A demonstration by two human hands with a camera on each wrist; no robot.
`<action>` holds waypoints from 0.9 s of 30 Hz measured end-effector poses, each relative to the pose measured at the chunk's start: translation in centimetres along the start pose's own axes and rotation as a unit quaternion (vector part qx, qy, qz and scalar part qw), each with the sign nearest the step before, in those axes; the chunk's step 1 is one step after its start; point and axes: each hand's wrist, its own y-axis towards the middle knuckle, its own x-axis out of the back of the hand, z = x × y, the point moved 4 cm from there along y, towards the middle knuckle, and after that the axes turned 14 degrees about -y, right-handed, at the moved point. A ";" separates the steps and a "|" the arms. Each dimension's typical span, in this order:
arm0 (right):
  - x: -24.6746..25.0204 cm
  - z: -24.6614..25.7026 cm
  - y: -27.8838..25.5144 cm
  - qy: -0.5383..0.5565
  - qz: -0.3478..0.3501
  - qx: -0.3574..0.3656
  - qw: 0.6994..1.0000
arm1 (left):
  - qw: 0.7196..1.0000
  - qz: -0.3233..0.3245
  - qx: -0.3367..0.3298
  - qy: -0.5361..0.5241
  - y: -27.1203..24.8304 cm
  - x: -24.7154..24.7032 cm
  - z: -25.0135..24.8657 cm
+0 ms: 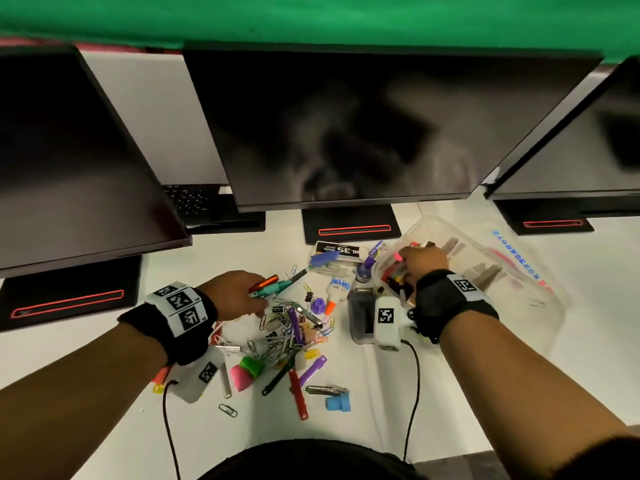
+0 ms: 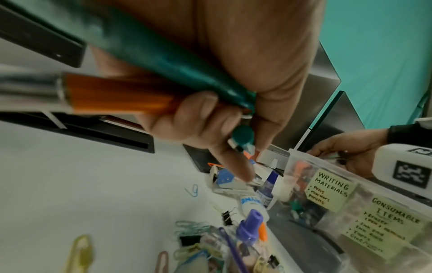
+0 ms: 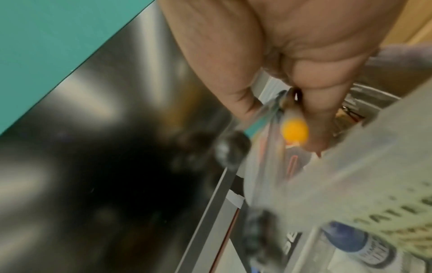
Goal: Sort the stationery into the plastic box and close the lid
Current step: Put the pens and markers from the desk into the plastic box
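Note:
My left hand (image 1: 256, 296) hovers over the pile of loose stationery (image 1: 287, 334) on the white desk and grips a teal pen (image 1: 278, 288) and an orange pen (image 1: 267, 281), which lie across the palm as teal pen (image 2: 163, 61) and orange pen (image 2: 117, 94) in the left wrist view. To the right stands the clear plastic box (image 1: 540, 306) with its lid off. My right hand (image 1: 420, 258) reaches into its near-left compartment, fingers curled round blurred pens, one with a yellow end (image 3: 294, 131). A "Writing materials" label (image 2: 330, 190) marks that compartment.
Three dark monitors (image 1: 346, 133) on black stands crowd the back of the desk. Near the box lie a staples box (image 1: 341, 251), an ink bottle (image 1: 365, 270), a glue bottle (image 1: 336, 289) and a black dispenser (image 1: 362, 313). Wrist-camera cables (image 1: 414, 393) trail towards me.

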 end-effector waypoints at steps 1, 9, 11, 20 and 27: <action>0.3 0.4 0.0 -0.014 -0.007 0.021 1.000 | 1.000 -0.003 -0.002 -0.011 0.1 -0.1 -0.6; 4.1 0.1 -2.5 -0.105 -0.040 0.124 0.986 | 0.973 -0.087 -0.017 -0.213 2.9 -2.4 -8.5; 5.0 -0.5 -3.4 -0.106 -0.038 0.166 0.980 | 0.971 -0.071 -0.037 -0.225 3.9 -3.5 -11.1; 5.9 -6.3 -5.8 -0.293 0.019 0.275 0.916 | 0.991 -0.093 -0.092 -0.033 8.8 -7.5 -20.6; 5.8 -9.0 -6.1 -0.306 -0.002 0.367 0.878 | 0.992 -0.074 -0.098 0.036 10.8 -10.3 -21.6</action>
